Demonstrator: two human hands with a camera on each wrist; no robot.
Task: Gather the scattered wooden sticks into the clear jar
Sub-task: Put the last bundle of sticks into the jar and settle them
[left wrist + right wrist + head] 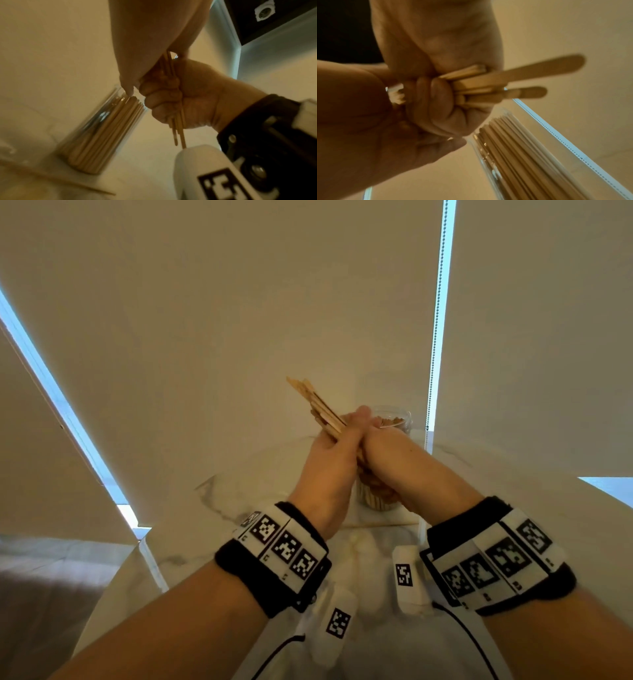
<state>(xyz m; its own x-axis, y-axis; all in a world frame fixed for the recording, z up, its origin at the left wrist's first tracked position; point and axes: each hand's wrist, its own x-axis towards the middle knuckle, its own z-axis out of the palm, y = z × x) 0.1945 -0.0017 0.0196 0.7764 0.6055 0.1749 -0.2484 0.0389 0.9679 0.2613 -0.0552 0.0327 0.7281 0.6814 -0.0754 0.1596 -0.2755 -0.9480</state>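
Both hands meet above a clear jar (394, 419) that stands on the white table and holds several wooden sticks. My left hand (329, 460) and right hand (387, 453) both grip one bundle of flat wooden sticks (318, 405), which points up and to the left. In the left wrist view the right hand (188, 101) is a fist round the bundle (178, 128), next to the jar (96, 135). From the right wrist, the left hand's fingers (436, 94) curl round the sticks (522, 71) above the jar's mouth (522, 155). One loose stick (383, 522) lies on the table.
The marble-white table (239, 508) ends at an edge on the left, with floor below. Roller blinds and a bead chain (435, 337) hang close behind the jar. White tagged blocks (406, 577) hang under both wrists.
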